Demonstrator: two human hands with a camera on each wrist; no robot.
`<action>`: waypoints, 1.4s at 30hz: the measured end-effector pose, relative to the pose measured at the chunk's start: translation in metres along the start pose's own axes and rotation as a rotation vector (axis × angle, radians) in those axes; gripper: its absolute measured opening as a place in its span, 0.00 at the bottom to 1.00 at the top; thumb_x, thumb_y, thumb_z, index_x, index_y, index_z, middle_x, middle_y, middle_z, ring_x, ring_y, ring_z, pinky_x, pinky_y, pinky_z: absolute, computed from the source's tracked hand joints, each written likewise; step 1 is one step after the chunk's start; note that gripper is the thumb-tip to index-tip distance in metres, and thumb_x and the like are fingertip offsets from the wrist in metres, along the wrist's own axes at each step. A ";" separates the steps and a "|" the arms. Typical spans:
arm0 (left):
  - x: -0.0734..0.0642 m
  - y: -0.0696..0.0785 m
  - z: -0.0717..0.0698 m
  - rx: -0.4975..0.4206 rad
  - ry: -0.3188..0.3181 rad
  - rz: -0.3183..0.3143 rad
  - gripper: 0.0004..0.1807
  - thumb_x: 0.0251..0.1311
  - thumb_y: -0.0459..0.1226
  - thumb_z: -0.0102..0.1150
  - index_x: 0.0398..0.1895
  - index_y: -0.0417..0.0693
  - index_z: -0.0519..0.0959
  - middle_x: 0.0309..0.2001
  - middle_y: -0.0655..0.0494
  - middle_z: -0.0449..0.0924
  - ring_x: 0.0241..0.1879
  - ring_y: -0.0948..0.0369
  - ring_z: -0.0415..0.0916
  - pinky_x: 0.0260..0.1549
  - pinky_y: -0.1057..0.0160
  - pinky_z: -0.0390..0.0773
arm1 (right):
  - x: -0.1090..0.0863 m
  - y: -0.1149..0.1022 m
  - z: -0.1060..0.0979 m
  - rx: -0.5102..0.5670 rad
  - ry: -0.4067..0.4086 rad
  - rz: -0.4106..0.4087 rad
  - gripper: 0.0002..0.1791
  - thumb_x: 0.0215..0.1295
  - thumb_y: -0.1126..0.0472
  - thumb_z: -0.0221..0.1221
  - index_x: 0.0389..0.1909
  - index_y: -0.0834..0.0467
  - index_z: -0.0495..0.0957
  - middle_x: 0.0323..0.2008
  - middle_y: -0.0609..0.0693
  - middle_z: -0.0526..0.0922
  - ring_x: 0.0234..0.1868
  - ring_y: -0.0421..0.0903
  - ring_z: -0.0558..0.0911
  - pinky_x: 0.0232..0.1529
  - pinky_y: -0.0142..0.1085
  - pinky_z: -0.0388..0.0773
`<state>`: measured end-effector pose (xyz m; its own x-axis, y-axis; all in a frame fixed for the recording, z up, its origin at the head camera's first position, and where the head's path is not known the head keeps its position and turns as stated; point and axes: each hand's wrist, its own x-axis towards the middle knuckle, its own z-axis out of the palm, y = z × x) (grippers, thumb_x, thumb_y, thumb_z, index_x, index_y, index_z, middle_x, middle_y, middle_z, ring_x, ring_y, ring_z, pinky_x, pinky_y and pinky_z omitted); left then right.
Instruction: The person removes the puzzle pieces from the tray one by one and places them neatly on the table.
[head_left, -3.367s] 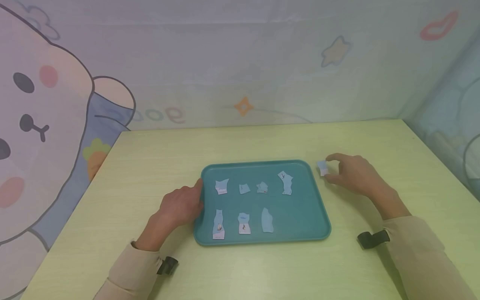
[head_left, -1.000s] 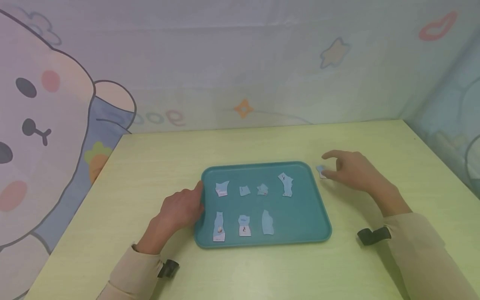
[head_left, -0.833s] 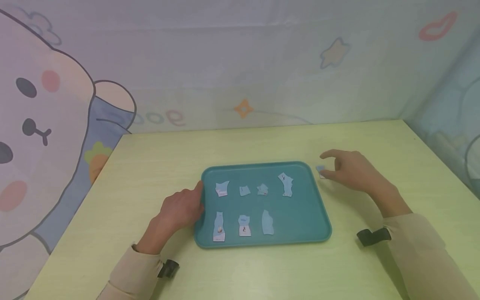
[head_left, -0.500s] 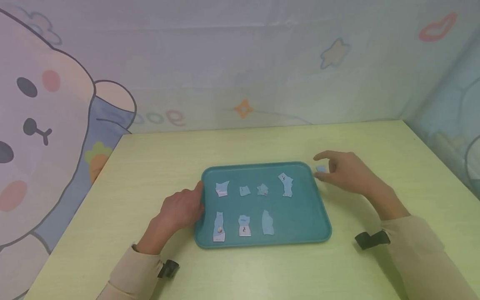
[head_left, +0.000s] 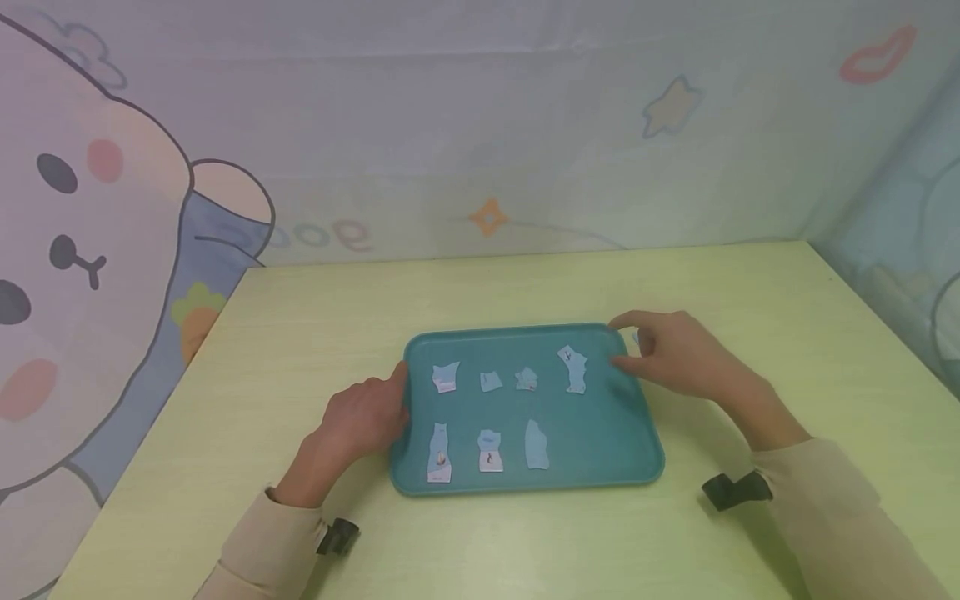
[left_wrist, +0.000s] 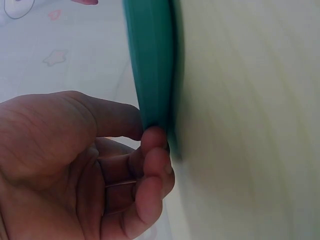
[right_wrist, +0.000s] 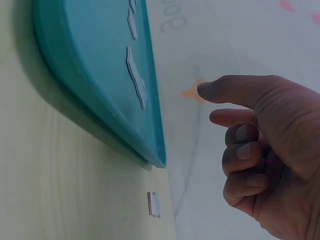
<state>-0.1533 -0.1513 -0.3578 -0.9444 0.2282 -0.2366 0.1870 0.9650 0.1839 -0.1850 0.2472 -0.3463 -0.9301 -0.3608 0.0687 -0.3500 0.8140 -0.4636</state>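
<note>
My left hand [head_left: 363, 417] holds the left edge of a teal tray [head_left: 600, 446]; in the left wrist view the thumb and fingertips meet at its rim. On the tray lie several irregular light-blue picture pieces in two rows, among them a forked one [head_left: 575, 371] at the upper right and a tall one [head_left: 536, 446] in the lower row. My right hand [head_left: 678, 358] hovers over the tray's far right corner, thumb and index finger apart with nothing between them, other fingers curled. One small piece [right_wrist: 154, 204] rests on the table beyond that corner, mostly hidden behind the right hand in the head view.
A pale yellow-green table [head_left: 480, 542] bears the tray. A printed cloth [head_left: 420, 125] with a cartoon bear hangs along the back and left side. Black bands [head_left: 339, 536] sit at both sleeve cuffs.
My right hand has drawn back from the small piece beside the tray and moved left over the tray's far right corner. The left hand keeps its hold, and the pieces on the tray stay put.
</note>
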 end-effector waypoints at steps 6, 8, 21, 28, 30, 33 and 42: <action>-0.001 0.001 0.000 0.002 0.003 0.007 0.34 0.74 0.34 0.51 0.80 0.31 0.58 0.29 0.49 0.75 0.28 0.55 0.72 0.23 0.59 0.66 | 0.000 -0.003 0.002 0.009 -0.010 -0.010 0.25 0.65 0.56 0.71 0.61 0.59 0.82 0.18 0.45 0.70 0.20 0.42 0.69 0.25 0.36 0.66; -0.002 0.001 0.000 0.005 0.005 0.010 0.34 0.74 0.34 0.51 0.80 0.31 0.58 0.30 0.48 0.76 0.29 0.55 0.72 0.24 0.59 0.67 | -0.001 -0.004 0.003 0.010 -0.009 -0.018 0.25 0.65 0.56 0.71 0.61 0.59 0.82 0.18 0.45 0.71 0.21 0.42 0.69 0.25 0.36 0.66; 0.000 0.001 0.000 0.015 0.004 0.009 0.34 0.75 0.34 0.50 0.80 0.31 0.58 0.29 0.49 0.75 0.28 0.56 0.72 0.23 0.60 0.66 | -0.002 -0.017 0.008 0.033 -0.057 -0.046 0.24 0.66 0.55 0.71 0.61 0.58 0.82 0.19 0.44 0.71 0.21 0.41 0.70 0.25 0.36 0.68; -0.001 0.001 0.000 0.017 0.005 0.009 0.34 0.75 0.34 0.51 0.80 0.31 0.58 0.31 0.47 0.78 0.30 0.55 0.73 0.24 0.59 0.69 | -0.003 -0.025 0.009 0.033 -0.074 -0.052 0.24 0.66 0.53 0.71 0.61 0.58 0.82 0.18 0.44 0.70 0.20 0.41 0.69 0.25 0.36 0.68; -0.001 0.001 0.000 0.017 0.005 0.008 0.34 0.75 0.34 0.50 0.80 0.31 0.58 0.32 0.47 0.78 0.30 0.56 0.73 0.24 0.59 0.68 | -0.003 -0.027 0.009 0.032 -0.083 -0.047 0.24 0.66 0.53 0.71 0.61 0.57 0.82 0.18 0.44 0.70 0.21 0.41 0.69 0.25 0.36 0.68; -0.001 0.001 0.000 0.016 0.005 0.006 0.34 0.75 0.34 0.51 0.80 0.32 0.58 0.32 0.47 0.78 0.30 0.56 0.73 0.24 0.59 0.68 | -0.004 -0.031 0.010 0.027 -0.094 -0.045 0.24 0.66 0.53 0.71 0.61 0.57 0.82 0.18 0.44 0.70 0.21 0.41 0.69 0.25 0.36 0.67; 0.001 0.000 0.001 0.015 -0.004 0.001 0.34 0.75 0.34 0.50 0.80 0.31 0.57 0.31 0.48 0.76 0.29 0.55 0.72 0.24 0.60 0.67 | -0.006 -0.039 0.014 0.011 -0.124 -0.059 0.24 0.66 0.55 0.72 0.61 0.57 0.82 0.19 0.44 0.70 0.21 0.41 0.69 0.25 0.35 0.67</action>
<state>-0.1536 -0.1513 -0.3587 -0.9431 0.2299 -0.2402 0.1923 0.9665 0.1699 -0.1647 0.2116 -0.3410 -0.8868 -0.4619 -0.0129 -0.4019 0.7848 -0.4718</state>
